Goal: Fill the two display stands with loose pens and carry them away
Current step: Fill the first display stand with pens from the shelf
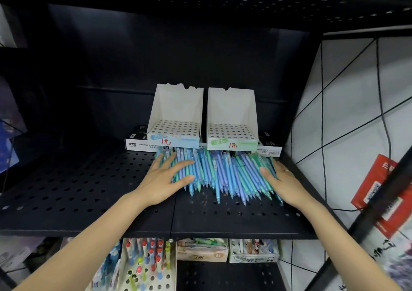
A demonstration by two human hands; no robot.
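- A person's two bare forearms reach forward onto a dark perforated metal shelf, seen from a camera worn on the head.
- A heap of loose pens, blue, teal and green, lies on the shelf with the tips pointing toward the person.
- The left hand rests flat on the left edge of the pen heap, fingers straight and spread, gripping nothing.
- The right hand presses against the right edge of the pen heap, fingers straight and partly tucked among the pens, gripping nothing; a thin ring sits on one finger.
- Just behind the pen heap stand two white cardboard display stands side by side, nearly touching, each with a tall back and a base full of round holes.
- The left stand has a blue front label, and the right stand a green one; both carry a red handwritten price mark, and no pens stand in their holes.
- The stands sit on flat black and white boxes that run behind the pen heap.
- Right of the pen heap, a white wire grid panel forms the side wall, with a red package hanging there.
- Below the shelf, in front of the pen heap, more stands of pens and small boxes fill a lower shelf.
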